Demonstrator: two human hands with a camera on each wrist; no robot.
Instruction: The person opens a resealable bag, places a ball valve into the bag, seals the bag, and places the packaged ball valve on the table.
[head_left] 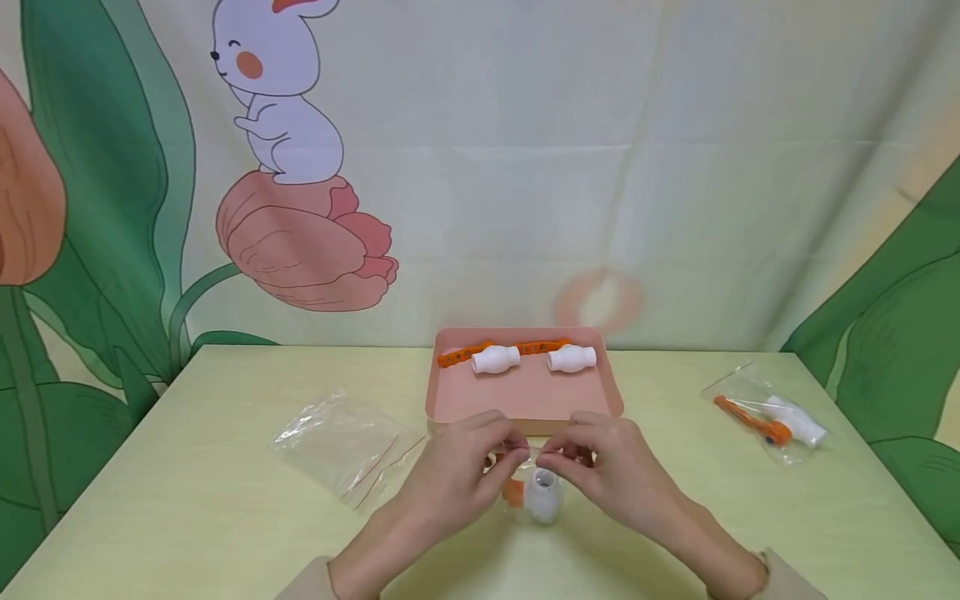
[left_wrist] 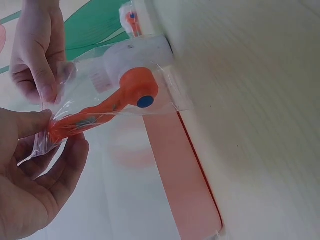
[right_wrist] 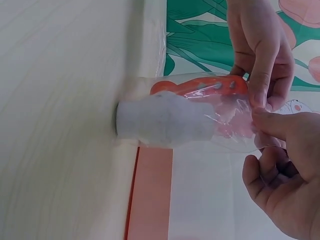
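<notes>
Both hands pinch the top edge of a clear zip bag (left_wrist: 175, 97), held close over the table. My left hand (head_left: 465, 458) grips its left corner between thumb and fingers; my right hand (head_left: 607, 467) pinches the right corner, the fingertips nearly meeting. Inside the bag are a white plastic valve body (right_wrist: 167, 120), bulged in the middle, and an orange handle (left_wrist: 140, 87) with a blue dot on its round end. The white body stands upright beside the handle, its lower end right at the tabletop in the right wrist view.
Behind the hands, a pink tray (head_left: 525, 404) holds two white valve bodies (head_left: 496, 360) and orange handles (head_left: 543, 347). Flat clear bags (head_left: 337, 446) lie to the left. Another filled bag (head_left: 772, 421) with white and orange parts lies at the right. A printed curtain (head_left: 510, 208) hangs behind.
</notes>
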